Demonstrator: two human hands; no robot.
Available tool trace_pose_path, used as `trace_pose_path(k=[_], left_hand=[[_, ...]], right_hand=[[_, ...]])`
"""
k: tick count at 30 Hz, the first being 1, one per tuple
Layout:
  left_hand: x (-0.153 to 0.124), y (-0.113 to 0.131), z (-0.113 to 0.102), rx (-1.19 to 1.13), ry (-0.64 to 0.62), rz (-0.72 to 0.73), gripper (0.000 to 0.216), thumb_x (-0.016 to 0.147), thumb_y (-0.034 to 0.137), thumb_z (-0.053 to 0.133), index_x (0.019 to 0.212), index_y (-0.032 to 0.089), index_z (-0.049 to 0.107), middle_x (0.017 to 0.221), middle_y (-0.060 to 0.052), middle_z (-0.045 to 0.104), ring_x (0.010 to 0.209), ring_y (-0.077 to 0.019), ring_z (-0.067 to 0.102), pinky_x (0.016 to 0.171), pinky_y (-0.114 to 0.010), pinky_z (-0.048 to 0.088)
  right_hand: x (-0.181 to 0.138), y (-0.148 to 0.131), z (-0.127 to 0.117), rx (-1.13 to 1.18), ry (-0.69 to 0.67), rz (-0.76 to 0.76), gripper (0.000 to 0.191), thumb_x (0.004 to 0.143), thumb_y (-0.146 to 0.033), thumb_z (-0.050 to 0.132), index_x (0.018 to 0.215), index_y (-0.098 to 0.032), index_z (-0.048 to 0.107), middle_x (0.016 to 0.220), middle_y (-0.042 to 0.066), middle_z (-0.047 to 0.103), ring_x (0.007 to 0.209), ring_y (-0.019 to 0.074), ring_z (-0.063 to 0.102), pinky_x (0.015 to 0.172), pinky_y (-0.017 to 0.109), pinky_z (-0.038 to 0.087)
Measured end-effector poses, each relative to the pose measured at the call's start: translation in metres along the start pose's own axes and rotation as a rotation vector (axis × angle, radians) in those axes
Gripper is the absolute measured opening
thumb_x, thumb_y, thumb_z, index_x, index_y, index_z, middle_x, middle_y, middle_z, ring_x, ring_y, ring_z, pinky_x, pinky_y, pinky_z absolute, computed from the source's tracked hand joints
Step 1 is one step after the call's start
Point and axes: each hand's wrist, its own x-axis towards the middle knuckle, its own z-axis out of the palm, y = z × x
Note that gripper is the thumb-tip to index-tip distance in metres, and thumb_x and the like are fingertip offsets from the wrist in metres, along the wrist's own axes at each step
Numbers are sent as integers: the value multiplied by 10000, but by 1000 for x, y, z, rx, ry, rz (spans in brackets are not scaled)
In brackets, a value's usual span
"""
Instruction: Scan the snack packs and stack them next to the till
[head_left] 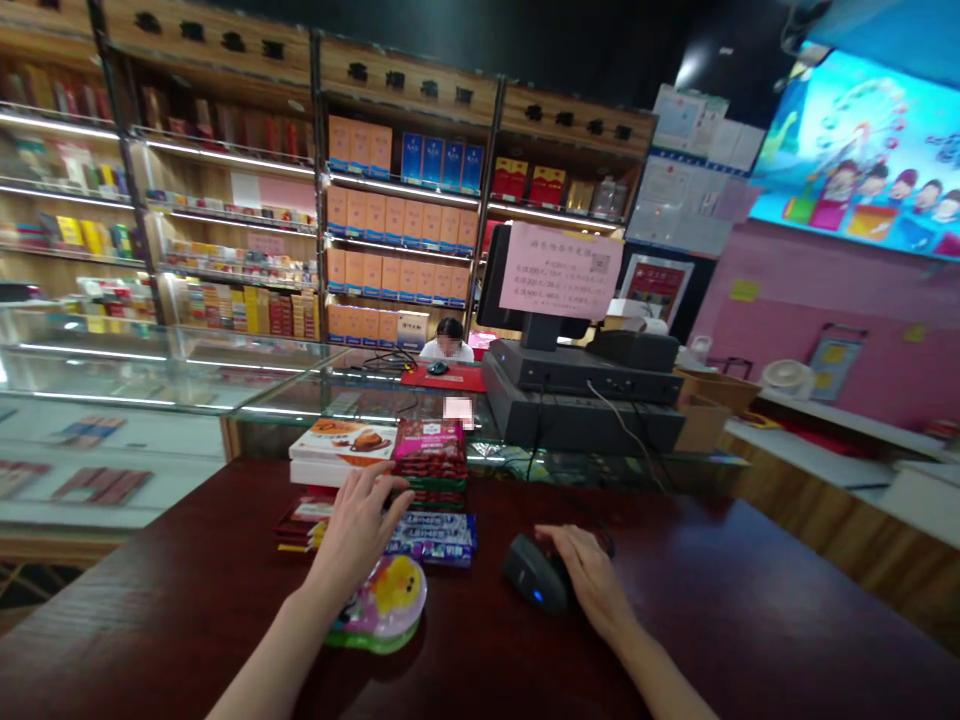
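Snack packs [420,465] lie in a loose stack towards the far edge of a dark red wooden counter [750,620]. In the head camera, the only view there is, they sit just ahead of the person's left hand [364,525]. That hand is flat and spread wide, gripping nothing. Its fingertips rest on the near edge of the stack, between a white cake box [341,442] on the left and a pile of maroon packets [429,440] on the right. A blue-and-purple packet [435,537] lies just right of the palm, its long axis running left to right across the counter. A round pink pack with a yellow chick [386,600] lies under the wrist, nearer the person. The stack is straight ahead of the left hand and well to the left of the right one, so the left is plainly the nearer.

The right hand [592,575] lies loosely open, palm down, against the right flank of a black handheld scanner [534,578] with a small blue light. Its fingers touch the scanner but do not close around it. The scanner lies between the two hands, apart from the packets.

Beyond the counter stand a till [577,395] with a pink notice [561,270] on its screen, a glass showcase [150,365] and lit shelves [397,225]. Another person [448,345] sits behind the showcase.
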Motion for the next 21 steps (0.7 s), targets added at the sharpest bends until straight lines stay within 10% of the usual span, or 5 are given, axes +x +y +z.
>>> trace_pose_path(k=[21], left_hand=[[1,-4,0,96,-49,70,361,996,499,407,1027,244,659,1224,-86,617,1095,-282,559,979,-490,449]], right_hand=[[-8,-61,15,68,-327,-129,519,1089,-421,209,982,-227,678,937,21,727,873,172,596,818,326,367]])
